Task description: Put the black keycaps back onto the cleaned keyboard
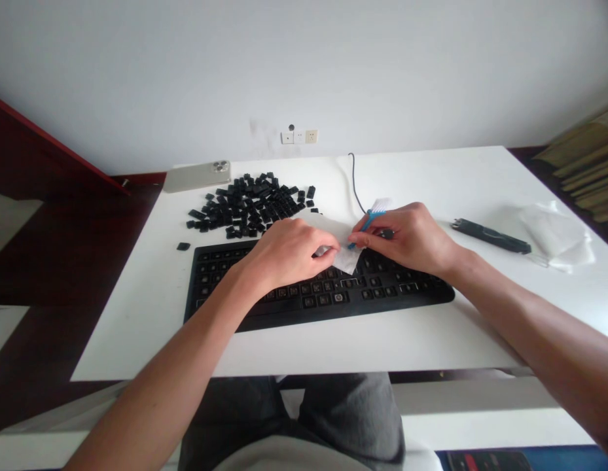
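A black keyboard (264,319) with its keycaps off lies on the white table, its sockets bare. Over its upper middle my left hand (296,252) pinches a thin white wipe (347,261). My right hand (411,239) grips a small blue brush (375,214) with white bristles pointing up and away. The brush's lower tip meets the wipe. Part of the wipe is hidden behind my left fingers. Loose black keycaps (254,203) are heaped just beyond the keyboard.
A phone (198,176) lies at the back left. To the right are a black elongated piece (490,237) and crumpled white wipes (554,235). A black cable (353,180) runs off the back edge. Wall sockets (298,137) sit behind the table (151,314).
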`<state>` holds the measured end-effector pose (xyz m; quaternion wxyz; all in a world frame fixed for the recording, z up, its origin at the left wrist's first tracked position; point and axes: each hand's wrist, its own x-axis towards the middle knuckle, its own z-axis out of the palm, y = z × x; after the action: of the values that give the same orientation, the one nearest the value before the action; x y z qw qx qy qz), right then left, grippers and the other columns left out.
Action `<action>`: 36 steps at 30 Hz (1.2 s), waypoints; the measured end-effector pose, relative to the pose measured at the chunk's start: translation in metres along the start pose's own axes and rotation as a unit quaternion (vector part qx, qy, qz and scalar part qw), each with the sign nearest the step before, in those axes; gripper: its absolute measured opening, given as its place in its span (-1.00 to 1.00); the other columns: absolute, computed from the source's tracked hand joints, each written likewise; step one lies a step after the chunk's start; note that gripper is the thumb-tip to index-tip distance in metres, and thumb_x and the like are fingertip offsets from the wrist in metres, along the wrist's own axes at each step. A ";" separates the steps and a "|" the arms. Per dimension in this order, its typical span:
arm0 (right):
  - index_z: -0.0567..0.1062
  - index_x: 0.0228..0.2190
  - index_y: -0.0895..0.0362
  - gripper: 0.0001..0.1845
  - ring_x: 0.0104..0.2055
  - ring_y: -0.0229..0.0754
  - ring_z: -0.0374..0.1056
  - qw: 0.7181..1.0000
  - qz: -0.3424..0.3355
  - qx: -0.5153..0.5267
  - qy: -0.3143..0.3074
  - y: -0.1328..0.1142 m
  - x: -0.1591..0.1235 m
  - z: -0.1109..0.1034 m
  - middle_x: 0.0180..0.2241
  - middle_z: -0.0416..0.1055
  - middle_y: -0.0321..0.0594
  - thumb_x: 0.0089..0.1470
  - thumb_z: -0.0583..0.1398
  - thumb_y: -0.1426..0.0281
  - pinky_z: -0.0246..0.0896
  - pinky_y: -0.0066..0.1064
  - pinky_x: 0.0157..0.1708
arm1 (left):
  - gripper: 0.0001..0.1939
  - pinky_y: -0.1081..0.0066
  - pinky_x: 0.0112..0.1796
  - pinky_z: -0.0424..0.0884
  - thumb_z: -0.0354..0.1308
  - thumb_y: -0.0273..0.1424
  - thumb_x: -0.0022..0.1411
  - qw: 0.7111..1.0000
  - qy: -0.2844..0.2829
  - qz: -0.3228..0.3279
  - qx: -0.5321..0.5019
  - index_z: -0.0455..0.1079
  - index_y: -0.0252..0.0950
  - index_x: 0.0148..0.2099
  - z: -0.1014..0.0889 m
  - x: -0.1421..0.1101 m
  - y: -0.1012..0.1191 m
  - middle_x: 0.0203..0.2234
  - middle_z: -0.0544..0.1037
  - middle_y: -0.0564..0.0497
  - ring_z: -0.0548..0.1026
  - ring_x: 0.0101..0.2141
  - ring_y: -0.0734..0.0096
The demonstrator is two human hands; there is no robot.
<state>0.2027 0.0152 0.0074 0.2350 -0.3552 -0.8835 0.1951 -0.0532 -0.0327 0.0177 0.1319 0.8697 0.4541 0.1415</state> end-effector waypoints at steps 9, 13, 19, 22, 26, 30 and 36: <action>0.72 -0.33 0.07 -0.63 -0.58 -0.28 0.29 1.000 -0.004 -0.003 -0.012 -0.001 0.001 -0.001 -0.50 0.61 -0.27 0.36 0.27 0.10 0.15 -0.33 -0.50 | -0.74 0.35 -0.36 0.34 0.20 -0.39 0.37 1.000 0.000 -0.005 -0.001 0.74 -0.09 -0.13 0.000 0.001 0.001 -0.48 0.68 0.04 0.51 -0.51 0.40; 0.70 -0.34 0.07 -0.61 -0.58 -0.28 0.26 0.999 -0.023 -0.025 -0.027 -0.002 0.001 0.002 -0.53 0.57 -0.27 0.40 0.23 0.12 0.14 -0.32 -0.48 | -0.74 0.36 -0.38 0.31 0.19 -0.37 0.39 1.000 0.000 0.002 0.002 0.74 -0.11 -0.15 0.000 0.001 0.001 -0.50 0.66 0.04 0.48 -0.53 0.42; 0.66 -0.37 0.12 -0.57 -0.47 -0.18 0.39 0.996 -0.048 -0.056 -0.046 -0.007 0.002 0.004 -0.49 0.55 -0.19 0.45 0.17 0.16 0.17 -0.28 -0.37 | -0.75 0.37 -0.42 0.23 0.20 -0.34 0.39 0.999 0.030 -0.011 0.009 0.74 -0.13 -0.14 -0.004 0.002 -0.001 -0.56 0.60 0.07 0.41 -0.58 0.45; 0.67 -0.31 0.13 -0.59 -0.45 -0.19 0.41 0.994 -0.067 -0.044 -0.071 -0.008 0.003 0.003 -0.48 0.55 -0.19 0.47 0.16 0.19 0.19 -0.29 -0.34 | -0.76 0.37 -0.43 0.21 0.20 -0.36 0.37 0.999 0.038 -0.023 0.005 0.74 -0.13 -0.16 -0.006 0.002 -0.002 -0.55 0.61 0.08 0.40 -0.58 0.46; 0.67 -0.34 0.12 -0.56 -0.43 -0.18 0.41 0.995 -0.066 -0.055 -0.043 -0.007 0.001 0.006 -0.45 0.56 -0.18 0.48 0.14 0.18 0.20 -0.29 -0.33 | -0.77 0.37 -0.43 0.23 0.20 -0.36 0.37 0.999 0.044 -0.019 0.005 0.73 -0.13 -0.18 -0.006 0.002 -0.002 -0.58 0.58 0.08 0.40 -0.58 0.46; 0.65 -0.38 0.10 -0.53 -0.47 -0.18 0.36 0.996 -0.053 -0.066 -0.023 -0.007 0.000 0.008 -0.51 0.51 -0.19 0.47 0.14 0.13 0.17 -0.29 -0.37 | -0.75 0.37 -0.42 0.25 0.19 -0.37 0.37 0.999 0.046 -0.022 0.008 0.73 -0.13 -0.19 -0.006 0.002 -0.002 -0.59 0.57 0.08 0.44 -0.55 0.44; 0.52 -0.51 0.07 -0.48 -0.59 -0.28 0.16 0.996 -0.026 -0.055 -0.065 -0.010 0.002 0.003 -0.57 0.45 -0.25 0.45 0.12 0.12 0.06 -0.28 -0.46 | -0.75 0.36 -0.40 0.26 0.19 -0.33 0.39 0.999 0.037 -0.030 0.002 0.73 -0.14 -0.16 -0.007 0.002 -0.002 -0.58 0.57 0.07 0.42 -0.56 0.43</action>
<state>0.1946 0.0095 0.0110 0.1626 -0.3309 -0.9153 0.1622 -0.0560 -0.0289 0.0234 0.1172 0.8500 0.4849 0.1689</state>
